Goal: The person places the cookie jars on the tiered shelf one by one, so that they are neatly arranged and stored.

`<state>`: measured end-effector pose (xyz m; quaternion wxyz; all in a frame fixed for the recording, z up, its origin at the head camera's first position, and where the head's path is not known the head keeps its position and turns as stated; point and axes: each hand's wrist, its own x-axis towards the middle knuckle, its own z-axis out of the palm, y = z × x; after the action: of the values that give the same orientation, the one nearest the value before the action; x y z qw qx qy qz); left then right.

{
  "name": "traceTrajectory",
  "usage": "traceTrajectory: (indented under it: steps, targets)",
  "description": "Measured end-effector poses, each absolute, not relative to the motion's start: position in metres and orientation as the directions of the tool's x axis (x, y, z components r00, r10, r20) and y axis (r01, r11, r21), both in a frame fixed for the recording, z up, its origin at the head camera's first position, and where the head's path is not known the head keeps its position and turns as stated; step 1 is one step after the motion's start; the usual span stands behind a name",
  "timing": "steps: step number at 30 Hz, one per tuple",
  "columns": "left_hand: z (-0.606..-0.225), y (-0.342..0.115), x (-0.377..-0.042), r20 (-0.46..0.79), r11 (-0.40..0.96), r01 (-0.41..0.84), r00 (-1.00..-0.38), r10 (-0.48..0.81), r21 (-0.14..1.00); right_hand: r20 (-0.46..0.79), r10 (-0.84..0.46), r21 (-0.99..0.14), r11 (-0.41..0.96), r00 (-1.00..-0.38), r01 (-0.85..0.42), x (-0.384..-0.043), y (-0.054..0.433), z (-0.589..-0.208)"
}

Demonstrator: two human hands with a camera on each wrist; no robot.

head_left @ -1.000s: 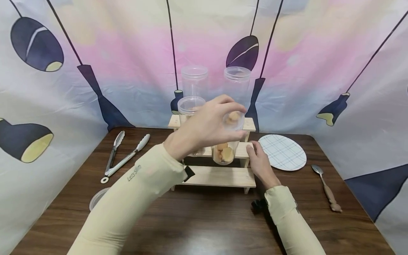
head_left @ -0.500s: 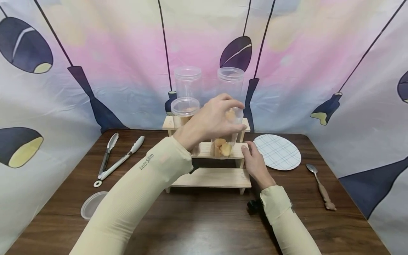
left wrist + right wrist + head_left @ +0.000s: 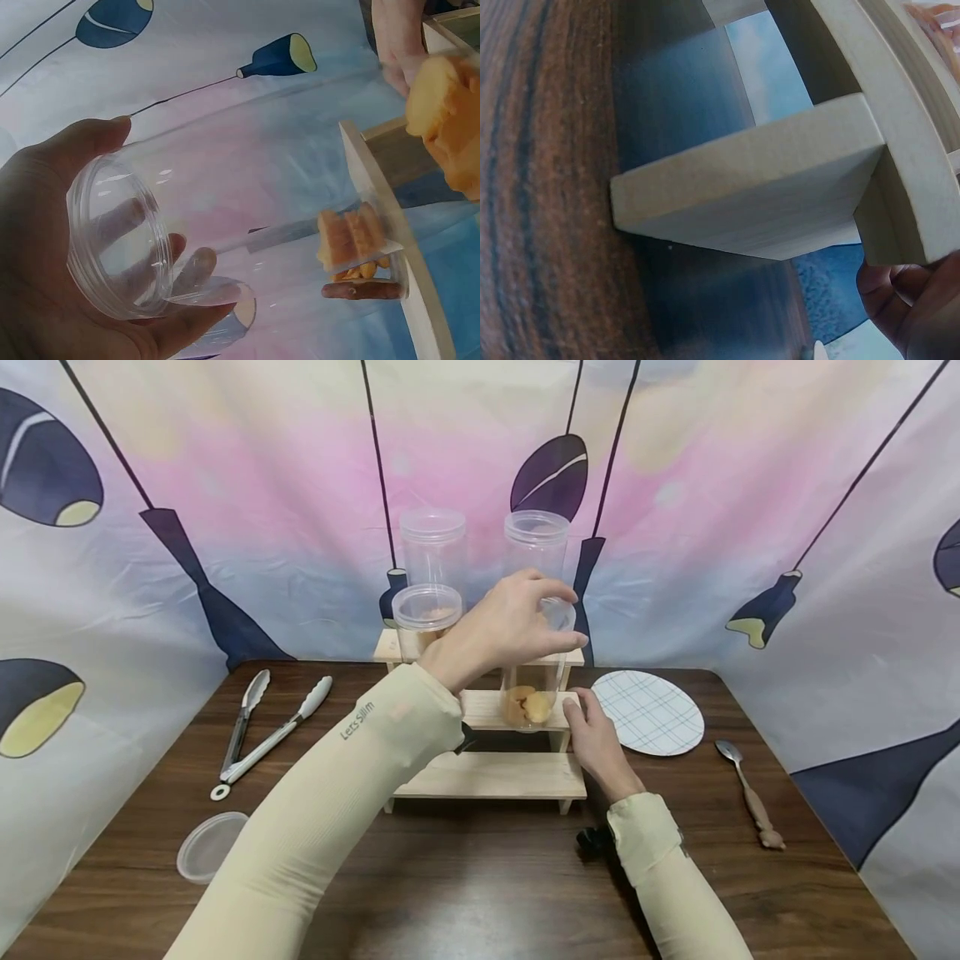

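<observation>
A clear round jar (image 3: 534,672) with yellow-brown food pieces at its bottom is upright on the right of the middle shelf of a wooden tiered stand (image 3: 491,775). From above, my left hand (image 3: 510,622) grips this jar around its top; the left wrist view has thumb and fingers wrapped about the jar's rim (image 3: 120,236). My right hand (image 3: 596,743) holds the right end of the middle shelf, its fingertips against the wood in the right wrist view. To the left, partly behind my left wrist, another jar (image 3: 427,618) with brownish contents occupies the same shelf.
Two tall clear jars, one left (image 3: 433,547) and one right (image 3: 536,539), stand on the top shelf. Metal tongs (image 3: 277,742) and a clear lid (image 3: 212,847) lie at left. At right are a checked oval plate (image 3: 648,712) and a spoon (image 3: 759,810).
My left hand has lowered the jar and moved it back from in front of the stand onto the middle shelf. My right hand keeps its hold on the shelf end. The head view has shifted slightly.
</observation>
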<state>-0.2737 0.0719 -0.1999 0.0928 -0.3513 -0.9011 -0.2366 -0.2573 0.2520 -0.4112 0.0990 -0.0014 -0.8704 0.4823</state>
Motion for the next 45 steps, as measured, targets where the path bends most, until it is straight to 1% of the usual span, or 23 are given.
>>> traceTrajectory:
  steps: [5,11,15,20,27,32,36,40,45]
  targets:
    - [-0.200,0.071,-0.275,0.327,0.643,0.668,-0.744,0.582,0.375,0.174,0.090,-0.842,0.529,-0.981,-0.101,-0.258,0.249,-0.410]
    - [-0.201,0.070,-0.275,0.327,0.648,0.668,-0.744,0.582,0.367,0.170,0.087,-0.840,0.534,-0.982,-0.098,-0.257,0.247,-0.409]
    - [-0.200,0.070,-0.275,0.332,0.656,0.671,-0.742,0.583,0.346,0.173,0.082,-0.838,0.536,-0.982,-0.103,-0.257,0.246,-0.409]
    - [-0.201,0.070,-0.274,0.327,0.683,0.669,-0.742,0.586,0.293,0.176,0.084,-0.844,0.526,-0.981,-0.107,-0.257,0.246,-0.409]
    - [-0.206,0.069,-0.273,0.393,0.681,0.699,-0.701,0.594,0.218,0.176,0.087,-0.834,0.542,-0.981,-0.102,-0.257,0.245,-0.411]
    - [-0.208,0.069,-0.272,0.438,0.680,0.708,-0.681,0.587,0.191,0.187,0.085,-0.834,0.540,-0.979,-0.112,-0.256,0.245,-0.410]
    - [-0.208,0.067,-0.270,0.480,0.666,0.727,-0.649,0.591,0.164,0.181,0.071,-0.837,0.536,-0.981,-0.115,-0.256,0.245,-0.410]
    - [-0.205,0.063,-0.266,0.517,0.649,0.744,-0.623,0.587,0.158,0.175,0.074,-0.839,0.533,-0.982,-0.109,-0.256,0.246,-0.410]
    - [-0.198,0.057,-0.258,0.531,0.618,0.769,-0.596,0.602,0.163,0.175,0.106,-0.839,0.537,-0.979,-0.092,-0.256,0.251,-0.411]
